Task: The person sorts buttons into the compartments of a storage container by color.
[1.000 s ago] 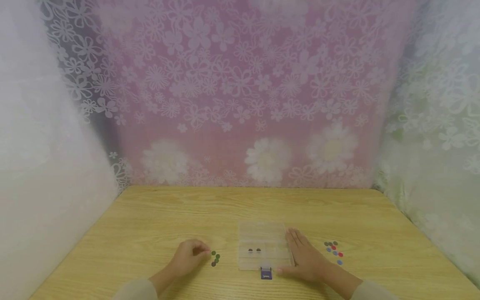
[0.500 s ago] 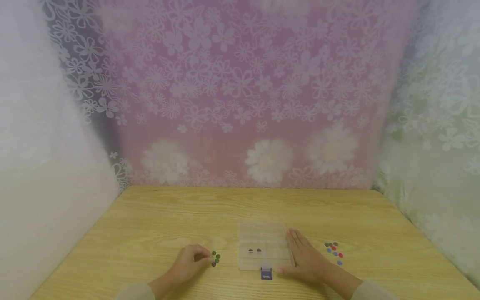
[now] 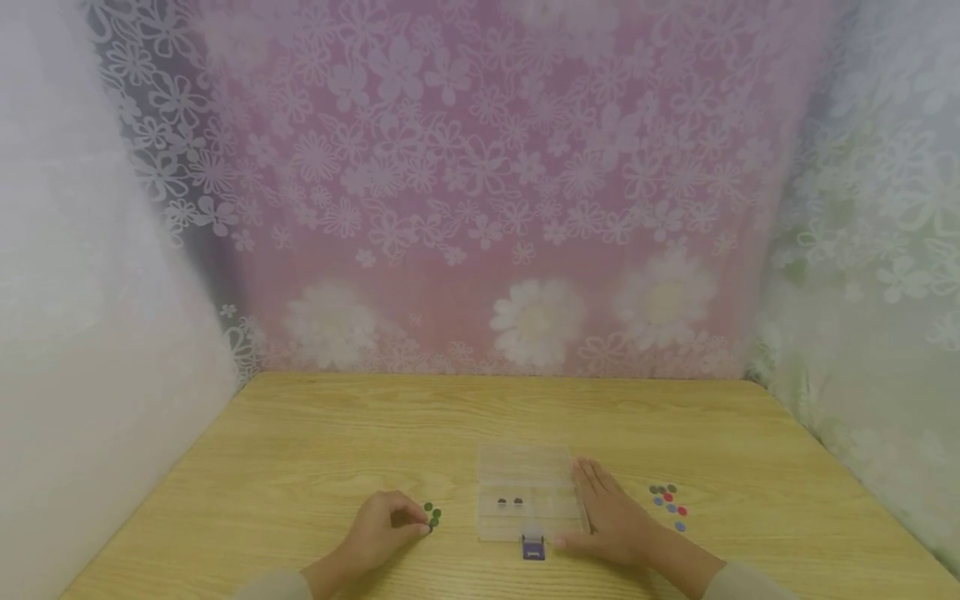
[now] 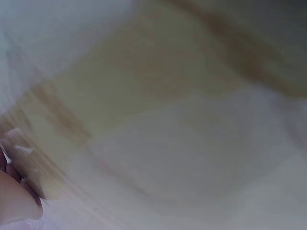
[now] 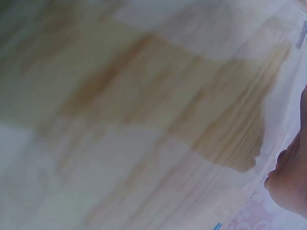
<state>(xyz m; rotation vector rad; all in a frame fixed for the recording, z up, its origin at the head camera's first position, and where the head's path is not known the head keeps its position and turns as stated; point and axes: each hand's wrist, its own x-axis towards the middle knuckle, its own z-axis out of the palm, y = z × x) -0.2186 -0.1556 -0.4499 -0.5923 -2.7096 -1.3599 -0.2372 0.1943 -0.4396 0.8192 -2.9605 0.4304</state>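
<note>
In the head view, my left hand (image 3: 386, 525) has thumb and forefinger together at a small dark disc (image 3: 430, 529), pinching it at the near end of a group of green discs (image 3: 437, 513). The fingertips cover most of it. A clear plastic box (image 3: 495, 525) with compartments and a purple latch (image 3: 533, 548) stands in the middle, lid raised at the back. Two dark discs (image 3: 510, 502) show inside it. My right hand (image 3: 618, 521) lies along the box's right side with fingers straight, the thumb by its front edge. Both wrist views are mostly blurred, with part of a hand at the edge.
Right of the right hand lie several small discs (image 3: 667, 498) in dark, red and blue. The wooden table (image 3: 315, 433) is bounded by a pink flowered cloth (image 3: 480, 208) behind and pale cloth at both sides.
My left hand has moved slightly toward the near end of the green discs, and its fingertips now cover the dark disc there. The right hand and the box have stayed put.
</note>
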